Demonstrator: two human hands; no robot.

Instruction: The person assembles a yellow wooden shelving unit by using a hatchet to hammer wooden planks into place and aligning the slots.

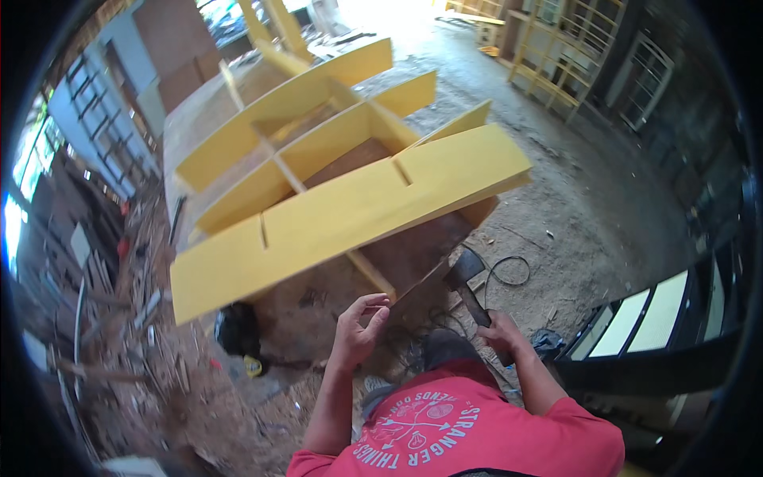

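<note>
My right hand is wrapped round the handle of a hatchet, its dark head pointing up and away from me. My left hand is raised near the table's front edge, thumb and fingers drawn close together. Something thin may be between the fingertips, too small to make out. Just beyond that hand lies a long yellow board with two short slots, resting slantwise across the structure. Behind it, upright yellow boards with curved edges cross lighter slats to form a grid on the worktable.
A tape measure and a black bag-like bundle lie at the table's near left. Wood scraps litter the ground on the left. A cable loops beside the hatchet. Dark-framed panels stand close on my right; yellow metal grilles stand farther back.
</note>
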